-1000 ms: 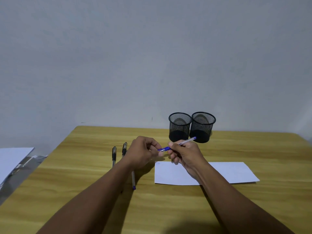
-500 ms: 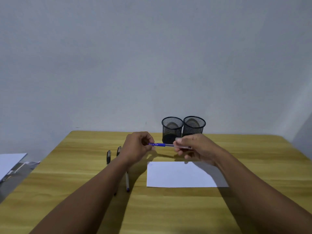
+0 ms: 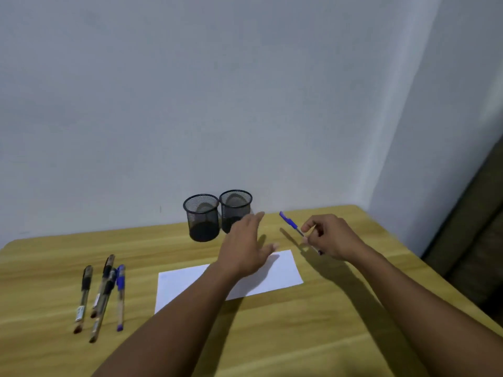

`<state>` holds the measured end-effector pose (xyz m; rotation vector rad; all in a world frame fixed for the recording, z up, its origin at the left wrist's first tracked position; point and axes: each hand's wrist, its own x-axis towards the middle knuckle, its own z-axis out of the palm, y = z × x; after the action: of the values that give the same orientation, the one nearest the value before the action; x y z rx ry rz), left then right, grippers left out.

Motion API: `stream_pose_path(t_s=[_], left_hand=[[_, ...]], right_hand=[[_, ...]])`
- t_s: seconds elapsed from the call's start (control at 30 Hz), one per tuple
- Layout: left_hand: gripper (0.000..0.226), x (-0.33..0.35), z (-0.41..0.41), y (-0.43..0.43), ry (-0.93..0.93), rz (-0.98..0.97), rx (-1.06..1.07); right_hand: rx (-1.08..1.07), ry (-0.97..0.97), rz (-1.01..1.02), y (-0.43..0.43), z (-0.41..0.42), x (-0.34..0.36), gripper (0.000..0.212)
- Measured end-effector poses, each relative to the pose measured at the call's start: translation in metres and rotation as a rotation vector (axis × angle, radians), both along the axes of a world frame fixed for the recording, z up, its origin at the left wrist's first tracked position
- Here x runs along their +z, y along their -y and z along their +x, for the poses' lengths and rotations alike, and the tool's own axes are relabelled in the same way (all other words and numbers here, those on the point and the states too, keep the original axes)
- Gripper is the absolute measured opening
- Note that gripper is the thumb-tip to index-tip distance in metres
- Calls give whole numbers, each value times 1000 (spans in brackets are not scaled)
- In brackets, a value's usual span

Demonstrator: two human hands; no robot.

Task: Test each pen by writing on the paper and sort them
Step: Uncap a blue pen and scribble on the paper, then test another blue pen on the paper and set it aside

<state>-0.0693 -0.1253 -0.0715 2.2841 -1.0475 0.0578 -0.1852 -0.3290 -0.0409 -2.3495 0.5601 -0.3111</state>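
Free tabletop [image 3: 141, 257] between pens [image 3: 102, 292] and paper [image 3: 179, 284]; mesh cups [image 3: 202, 221] behind.

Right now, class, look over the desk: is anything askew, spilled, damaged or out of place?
Nothing is spilled or damaged. The one untidy spot is at the left of the table, where two of the four loose pens cross each other. The paper lies flat and both mesh cups stand upright.

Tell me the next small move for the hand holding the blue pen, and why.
Probably swing the right hand leftward and lower the blue pen onto the white paper. The fingers grip the pen in the air just right of the sheet, so it is not yet tested. The left hand hovers open over the paper, placed to steady it.
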Motion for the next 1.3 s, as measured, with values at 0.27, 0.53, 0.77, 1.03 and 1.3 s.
stream_pose_path(t_s=[0.27,0.53,0.77,1.03,1.3], left_hand=[[71,-53,-35,48,141,412,-57],[68,-59,-38,47,148,450,-42],[63,-40,-41,39,162,403,-45],[66,-10,-19,-35,191,329,101],[48,-11,18,-183,138,281,497]], right_hand=[[-258,-122,-207,73,-38,-44,10],[-268,25,-384,75,-40,-73,9],[-279,114,-307,67,-39,-61,16],[-5,216,-176,-34,18,-7,9],[355,193,-118,-198,78,-40,13]])
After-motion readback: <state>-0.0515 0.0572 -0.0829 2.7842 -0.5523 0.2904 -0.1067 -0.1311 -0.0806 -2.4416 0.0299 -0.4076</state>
